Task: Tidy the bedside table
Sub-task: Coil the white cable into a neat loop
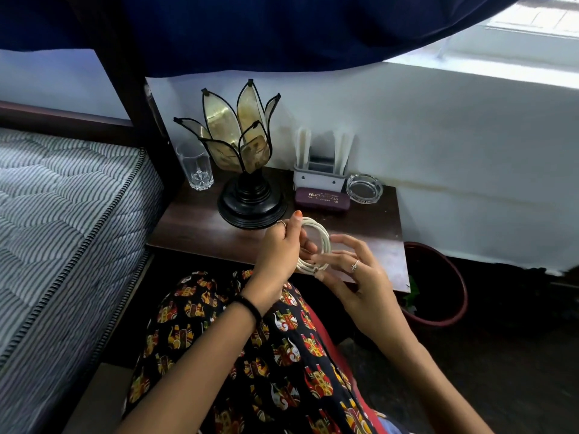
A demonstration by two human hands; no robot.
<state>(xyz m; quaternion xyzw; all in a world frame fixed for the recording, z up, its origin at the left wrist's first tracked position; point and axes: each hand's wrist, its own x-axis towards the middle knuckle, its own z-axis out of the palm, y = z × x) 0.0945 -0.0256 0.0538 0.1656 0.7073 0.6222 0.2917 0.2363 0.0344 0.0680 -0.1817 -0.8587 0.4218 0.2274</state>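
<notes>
A white cable (322, 238) wound into a small coil hangs between my hands, just above the front edge of the dark wooden bedside table (194, 227). My left hand (282, 245) grips the coil's left side with curled fingers and the thumb up. My right hand (351, 270) pinches the coil's lower part, its other fingers spread loosely around the loops. On the table stand a lotus-shaped lamp (247, 151), a drinking glass (195, 167), a maroon case (322, 198), a glass ashtray (365, 187) and a white router (322, 164).
A striped mattress (62, 220) on a dark bed frame lies to the left. A red-brown plant pot (438, 286) sits on the floor right of the table. The white wall runs behind, with a dark blue cloth hanging overhead. My patterned clothing fills the foreground.
</notes>
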